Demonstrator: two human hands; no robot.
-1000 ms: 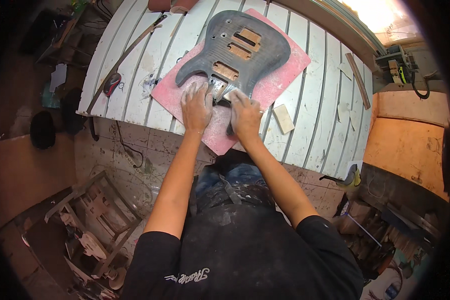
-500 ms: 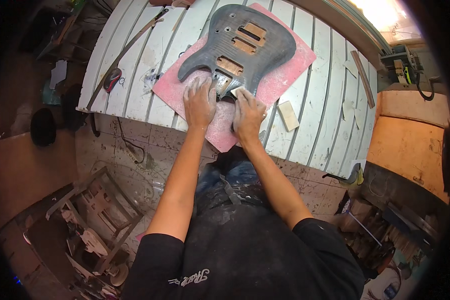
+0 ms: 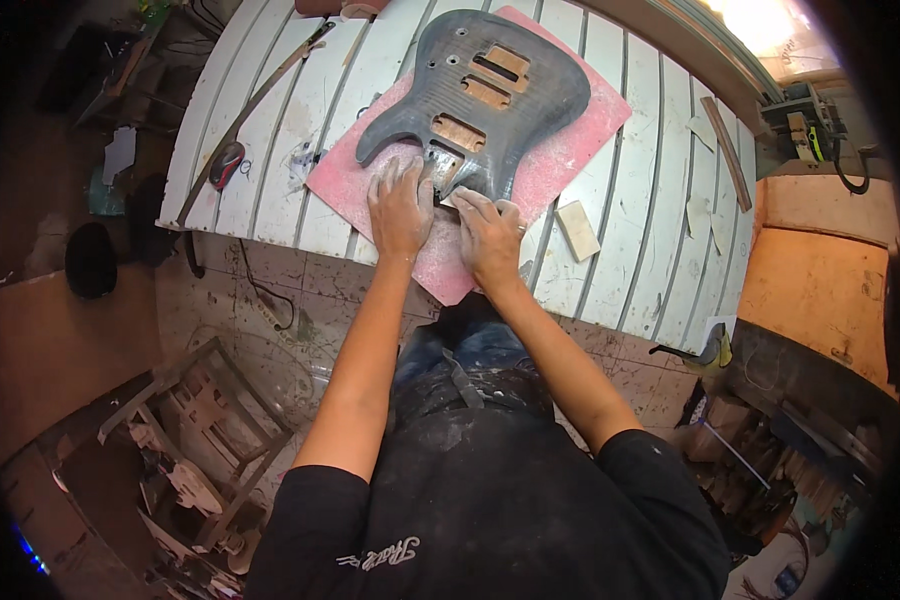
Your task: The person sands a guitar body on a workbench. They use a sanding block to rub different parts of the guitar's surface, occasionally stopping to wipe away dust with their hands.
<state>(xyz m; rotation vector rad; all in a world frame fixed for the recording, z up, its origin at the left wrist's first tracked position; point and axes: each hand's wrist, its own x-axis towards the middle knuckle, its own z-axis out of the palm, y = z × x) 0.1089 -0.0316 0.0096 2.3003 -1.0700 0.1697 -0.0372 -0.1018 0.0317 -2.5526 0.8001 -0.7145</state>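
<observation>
A dark grey electric guitar body (image 3: 530,115), with bare-wood cavities, lies face up on a dusty pink board (image 3: 330,185). Its neck pocket (image 3: 442,165) is toward me. My left hand (image 3: 400,210) grips the body just left of that pocket, fingers close together and curled, coated in pale dust. My right hand (image 3: 492,235) is closed on a small white pad (image 3: 458,197), mostly hidden by the fingers, against the lower edge near the right horn. A loose cream rectangular block (image 3: 577,230) rests beside the board on the right.
The white slatted workbench (image 3: 650,270) carries a long metal strip (image 3: 260,105), a red-and-black tool (image 3: 226,165), paper scraps (image 3: 698,212) and a wooden stick (image 3: 725,150). Wooden frames (image 3: 200,430) stand low at left, offcuts (image 3: 770,450) at right, and machinery (image 3: 805,135) beyond the bench.
My right hand and its pad have shifted slightly downward along the body's edge since half a second ago. My left hand stays by the neck pocket. The whole view has shifted slightly.
</observation>
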